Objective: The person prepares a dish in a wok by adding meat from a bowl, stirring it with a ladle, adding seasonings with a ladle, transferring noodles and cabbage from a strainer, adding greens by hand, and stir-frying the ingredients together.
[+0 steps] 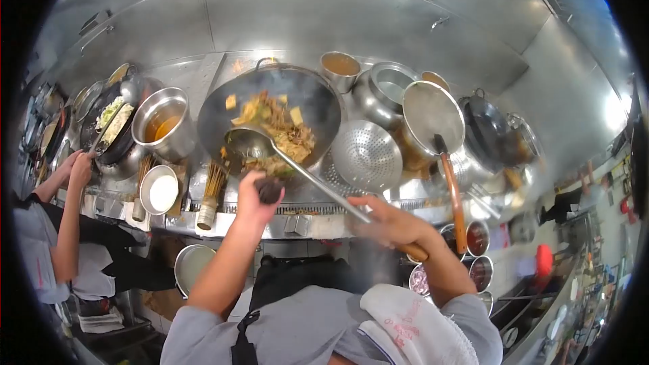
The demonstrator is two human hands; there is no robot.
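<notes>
A large dark wok [323, 98] sits on the stove, holding a steaming mix of browned pieces, yellow chunks and some green. My left hand [249, 196] is closed around a dark, rounded wok handle [271, 191] at the wok's near edge. With my right hand [387, 223], fingers wrapped round the shaft, I grip a long metal ladle [312, 179] whose wooden end shows beyond my wrist. The ladle's bowl lies in the wok, at the near left of the food. Blur softens my right fingers.
A perforated strainer [367, 157] and a round mesh sieve [434, 116] with a wooden handle lie right of the wok. Left stand a pot of amber liquid [140, 122], a white-filled bowl [147, 197] and a bamboo brush [214, 186]. A co-worker's hands [80, 165] work farther left. Flames show behind the wok.
</notes>
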